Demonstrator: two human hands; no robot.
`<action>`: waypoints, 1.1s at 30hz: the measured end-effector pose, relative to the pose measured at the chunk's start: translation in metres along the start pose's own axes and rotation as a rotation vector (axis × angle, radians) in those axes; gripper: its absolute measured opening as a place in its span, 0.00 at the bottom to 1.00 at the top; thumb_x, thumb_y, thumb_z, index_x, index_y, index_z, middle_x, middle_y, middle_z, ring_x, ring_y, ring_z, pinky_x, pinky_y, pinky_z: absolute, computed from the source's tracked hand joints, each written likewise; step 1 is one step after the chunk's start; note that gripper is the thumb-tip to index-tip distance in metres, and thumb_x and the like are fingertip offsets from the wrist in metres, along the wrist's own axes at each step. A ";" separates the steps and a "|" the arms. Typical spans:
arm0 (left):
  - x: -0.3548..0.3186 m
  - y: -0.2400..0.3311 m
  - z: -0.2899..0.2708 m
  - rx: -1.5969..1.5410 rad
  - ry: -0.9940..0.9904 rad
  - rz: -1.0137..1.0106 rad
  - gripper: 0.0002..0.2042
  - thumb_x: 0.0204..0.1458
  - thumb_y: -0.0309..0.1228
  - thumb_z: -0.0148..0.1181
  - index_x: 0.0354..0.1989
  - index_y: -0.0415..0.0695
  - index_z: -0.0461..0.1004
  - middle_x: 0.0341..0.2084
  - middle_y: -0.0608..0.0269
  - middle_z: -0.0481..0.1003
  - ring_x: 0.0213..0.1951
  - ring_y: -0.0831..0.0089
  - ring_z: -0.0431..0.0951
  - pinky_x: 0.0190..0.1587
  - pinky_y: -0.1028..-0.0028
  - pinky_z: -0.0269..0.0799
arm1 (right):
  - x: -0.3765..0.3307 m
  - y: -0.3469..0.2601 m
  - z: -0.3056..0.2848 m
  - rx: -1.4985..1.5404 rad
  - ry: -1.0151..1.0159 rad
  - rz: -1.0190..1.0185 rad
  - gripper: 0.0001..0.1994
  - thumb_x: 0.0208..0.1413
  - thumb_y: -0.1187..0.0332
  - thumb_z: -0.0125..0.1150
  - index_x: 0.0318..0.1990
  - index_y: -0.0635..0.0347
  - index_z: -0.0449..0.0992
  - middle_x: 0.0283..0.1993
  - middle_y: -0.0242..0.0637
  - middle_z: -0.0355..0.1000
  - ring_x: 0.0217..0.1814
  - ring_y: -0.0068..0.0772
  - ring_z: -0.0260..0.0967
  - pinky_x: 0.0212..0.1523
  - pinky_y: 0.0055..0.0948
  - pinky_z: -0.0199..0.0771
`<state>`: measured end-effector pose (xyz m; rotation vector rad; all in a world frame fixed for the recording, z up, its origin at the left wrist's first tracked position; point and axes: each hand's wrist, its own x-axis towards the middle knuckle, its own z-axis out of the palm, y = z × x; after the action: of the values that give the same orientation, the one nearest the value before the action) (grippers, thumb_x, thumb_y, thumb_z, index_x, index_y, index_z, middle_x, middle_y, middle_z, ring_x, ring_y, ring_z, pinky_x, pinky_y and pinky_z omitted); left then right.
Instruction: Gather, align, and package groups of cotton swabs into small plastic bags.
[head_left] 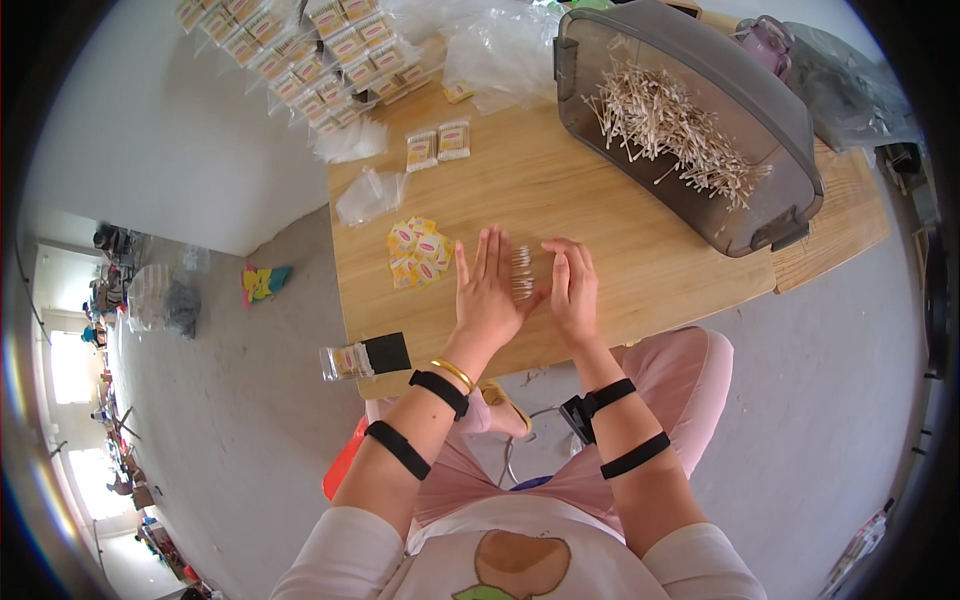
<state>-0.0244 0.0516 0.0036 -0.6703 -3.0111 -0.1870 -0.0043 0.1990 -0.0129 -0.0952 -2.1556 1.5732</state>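
Observation:
A small row of cotton swabs (522,273) lies on the wooden table between my two hands. My left hand (488,285) is flat beside the row, fingers stretched out, its thumb reaching across below the swabs. On the other side, my right hand (572,290) is upright on its edge with loosely bent fingers and appears to hold nothing. Left of my left hand is a loose pile of yellow and white printed cards (418,252). Farther off stand two filled swab packets (438,146), with clear plastic bags (371,195) nearer the table's left edge.
A grey plastic bin (690,200) tipped toward me holds many loose swabs (670,125) at the far right. Stacked swab packets (340,50) fill the far left corner. One packet (346,362) and a black pad (387,353) sit at the near left corner.

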 end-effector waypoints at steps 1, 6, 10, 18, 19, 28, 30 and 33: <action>-0.002 0.001 -0.001 -0.013 0.015 0.027 0.50 0.58 0.63 0.54 0.75 0.31 0.51 0.76 0.43 0.52 0.79 0.57 0.46 0.78 0.45 0.28 | 0.000 0.000 0.000 0.000 0.006 -0.001 0.14 0.72 0.67 0.44 0.49 0.64 0.77 0.52 0.52 0.74 0.56 0.56 0.70 0.59 0.44 0.70; -0.017 0.000 0.003 -0.045 -0.016 0.077 0.47 0.60 0.60 0.54 0.75 0.31 0.52 0.75 0.42 0.52 0.78 0.55 0.47 0.78 0.45 0.31 | -0.002 0.001 0.002 -0.013 0.018 -0.017 0.14 0.72 0.68 0.44 0.48 0.64 0.77 0.51 0.51 0.74 0.56 0.56 0.70 0.58 0.44 0.70; -0.012 -0.005 0.006 0.013 -0.028 0.100 0.46 0.61 0.59 0.53 0.75 0.31 0.50 0.76 0.42 0.51 0.79 0.55 0.47 0.78 0.45 0.31 | 0.000 0.000 0.002 -0.014 0.021 -0.015 0.13 0.72 0.68 0.44 0.47 0.64 0.77 0.51 0.51 0.74 0.56 0.56 0.70 0.58 0.44 0.70; 0.007 -0.015 0.011 0.012 -0.051 0.099 0.47 0.63 0.62 0.45 0.76 0.33 0.47 0.77 0.45 0.48 0.80 0.58 0.43 0.77 0.43 0.28 | 0.000 0.000 0.002 -0.035 0.007 -0.012 0.14 0.71 0.68 0.45 0.47 0.64 0.78 0.51 0.52 0.75 0.56 0.57 0.70 0.58 0.44 0.71; 0.006 -0.015 0.009 0.019 -0.057 0.101 0.46 0.64 0.62 0.45 0.76 0.33 0.47 0.77 0.46 0.49 0.79 0.58 0.43 0.77 0.44 0.28 | 0.000 -0.001 0.001 -0.035 0.007 -0.006 0.14 0.71 0.67 0.45 0.47 0.64 0.78 0.51 0.52 0.75 0.56 0.57 0.71 0.57 0.44 0.71; -0.016 -0.006 -0.005 -0.070 -0.047 0.108 0.45 0.63 0.60 0.50 0.75 0.34 0.51 0.75 0.47 0.55 0.78 0.59 0.50 0.78 0.44 0.26 | -0.001 0.001 0.002 -0.030 0.015 -0.006 0.14 0.71 0.67 0.45 0.46 0.64 0.78 0.50 0.50 0.75 0.55 0.56 0.71 0.56 0.44 0.72; -0.020 -0.005 -0.006 -0.083 -0.048 0.100 0.44 0.62 0.59 0.52 0.75 0.35 0.51 0.75 0.47 0.55 0.77 0.59 0.51 0.78 0.43 0.26 | -0.001 0.000 0.003 -0.027 0.013 -0.007 0.14 0.71 0.67 0.45 0.45 0.64 0.78 0.50 0.49 0.75 0.54 0.55 0.71 0.56 0.44 0.72; -0.025 -0.008 -0.004 -0.088 -0.033 0.115 0.43 0.62 0.58 0.53 0.75 0.36 0.52 0.75 0.47 0.56 0.78 0.59 0.51 0.77 0.42 0.25 | -0.001 -0.002 0.003 -0.029 0.013 -0.009 0.13 0.71 0.68 0.45 0.45 0.64 0.78 0.49 0.49 0.76 0.54 0.55 0.71 0.55 0.44 0.72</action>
<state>-0.0051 0.0339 0.0045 -0.8602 -2.9985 -0.3081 -0.0043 0.1954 -0.0121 -0.1045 -2.1662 1.5318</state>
